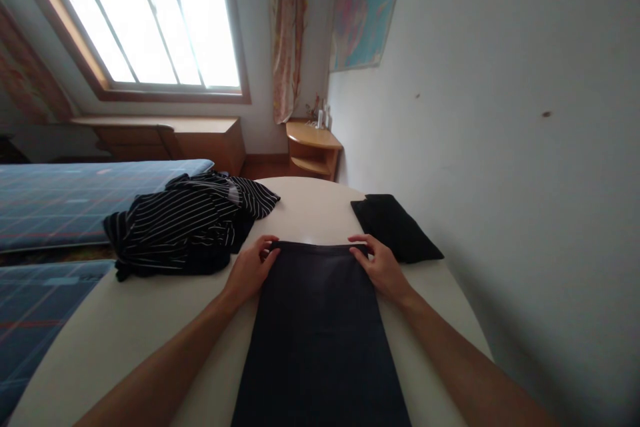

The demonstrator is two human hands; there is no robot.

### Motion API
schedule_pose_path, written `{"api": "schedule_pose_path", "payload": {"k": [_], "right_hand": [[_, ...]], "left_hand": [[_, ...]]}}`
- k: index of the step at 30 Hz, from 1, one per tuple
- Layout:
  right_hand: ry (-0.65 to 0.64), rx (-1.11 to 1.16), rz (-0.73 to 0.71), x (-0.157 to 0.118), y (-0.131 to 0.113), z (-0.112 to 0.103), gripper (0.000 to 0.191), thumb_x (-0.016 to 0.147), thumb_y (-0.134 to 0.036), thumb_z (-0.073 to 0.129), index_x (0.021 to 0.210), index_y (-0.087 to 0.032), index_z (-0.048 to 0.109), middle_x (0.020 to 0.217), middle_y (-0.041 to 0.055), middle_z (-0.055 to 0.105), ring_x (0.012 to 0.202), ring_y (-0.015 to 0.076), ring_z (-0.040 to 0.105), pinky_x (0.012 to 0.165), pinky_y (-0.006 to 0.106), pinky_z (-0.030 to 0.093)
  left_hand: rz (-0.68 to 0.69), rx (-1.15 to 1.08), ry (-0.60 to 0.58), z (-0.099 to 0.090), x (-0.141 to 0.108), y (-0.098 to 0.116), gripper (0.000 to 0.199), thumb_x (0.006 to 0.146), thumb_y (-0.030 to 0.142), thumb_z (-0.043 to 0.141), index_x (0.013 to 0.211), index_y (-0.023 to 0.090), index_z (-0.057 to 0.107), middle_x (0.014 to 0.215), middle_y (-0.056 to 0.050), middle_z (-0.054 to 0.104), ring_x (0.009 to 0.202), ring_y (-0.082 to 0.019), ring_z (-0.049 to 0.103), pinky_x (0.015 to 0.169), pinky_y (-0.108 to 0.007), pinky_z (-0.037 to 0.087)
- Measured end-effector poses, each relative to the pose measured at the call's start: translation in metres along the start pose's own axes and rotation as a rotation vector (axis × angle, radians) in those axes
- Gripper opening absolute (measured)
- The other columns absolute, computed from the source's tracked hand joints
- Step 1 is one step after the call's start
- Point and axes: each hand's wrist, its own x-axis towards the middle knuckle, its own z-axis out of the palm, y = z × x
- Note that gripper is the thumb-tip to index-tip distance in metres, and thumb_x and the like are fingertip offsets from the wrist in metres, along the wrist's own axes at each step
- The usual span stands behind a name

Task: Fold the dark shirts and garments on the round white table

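Note:
A dark navy garment [320, 327], its kind not plain from here, lies flat in a long folded panel on the white table [305, 207]. Its near end runs out of the bottom of the picture. My left hand [254, 267] pinches the far left corner between thumb and fingers. At the far right corner, my right hand [383, 267] grips the cloth the same way. Between the two hands the far edge is stretched straight.
Left on the table lies a heap of black striped clothing [195, 220]. A folded black cloth [397, 227] rests at the right, near the wall [500, 147]. Beds with plaid covers [75, 200] adjoin the left side. Beyond stands a wooden corner shelf [315, 137].

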Motion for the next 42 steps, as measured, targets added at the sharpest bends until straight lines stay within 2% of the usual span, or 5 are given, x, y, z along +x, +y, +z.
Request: {"api": "schedule_pose_path", "payload": {"k": [9, 14, 20, 28, 42], "right_hand": [[-0.015, -0.043, -0.098, 0.005, 0.019, 0.011, 0.017, 0.091, -0.027, 0.056, 0.102, -0.021, 0.067, 0.111, 0.0079, 0.068, 0.108, 0.0227, 0.064, 0.100, 0.041, 0.048], [-0.015, -0.239, -0.235, -0.004, -0.005, 0.010, 0.025, 0.096, -0.031, 0.052, 0.114, -0.024, 0.068, 0.131, 0.0100, 0.061, 0.127, 0.0256, 0.054, 0.113, 0.047, 0.038], [-0.390, -0.427, -0.274, -0.022, -0.027, 0.025, 0.056, 0.096, -0.056, 0.051, 0.146, -0.031, 0.050, 0.158, 0.0066, 0.040, 0.148, 0.0300, 0.029, 0.122, 0.055, 0.018], [-0.480, -0.563, -0.143, 0.001, -0.020, 0.033, 0.064, 0.096, -0.064, 0.043, 0.151, -0.032, 0.043, 0.162, 0.0095, 0.031, 0.149, 0.0329, 0.027, 0.120, 0.055, 0.021], [-0.185, -0.819, 0.023, 0.001, -0.042, 0.027, 0.058, 0.101, -0.054, 0.038, 0.140, -0.014, 0.054, 0.129, 0.0180, 0.064, 0.119, 0.0296, 0.058, 0.102, 0.042, 0.037]], "left_hand": [[-0.083, -0.097, -0.015, 0.005, 0.004, -0.010, 0.039, 0.088, 0.040, 0.055, 0.121, 0.019, 0.054, 0.098, -0.006, 0.072, 0.068, -0.019, 0.070, 0.060, -0.030, 0.055], [0.231, 0.204, 0.183, 0.004, -0.012, 0.016, 0.035, 0.093, 0.030, 0.050, 0.126, 0.020, 0.054, 0.134, -0.013, 0.059, 0.117, -0.026, 0.062, 0.102, -0.045, 0.049], [0.415, 0.520, -0.206, 0.026, -0.039, 0.031, 0.052, 0.099, 0.042, 0.049, 0.149, 0.027, 0.045, 0.162, -0.009, 0.032, 0.149, -0.031, 0.028, 0.118, -0.052, 0.030], [0.374, 0.570, -0.233, 0.029, -0.034, 0.026, 0.056, 0.099, 0.041, 0.048, 0.152, 0.024, 0.040, 0.163, -0.012, 0.027, 0.151, -0.031, 0.022, 0.119, -0.053, 0.027], [0.368, 0.516, -0.710, 0.003, -0.048, 0.050, 0.071, 0.095, 0.036, 0.054, 0.158, 0.034, 0.024, 0.167, -0.003, 0.005, 0.153, -0.032, -0.001, 0.122, -0.058, 0.011]]}}
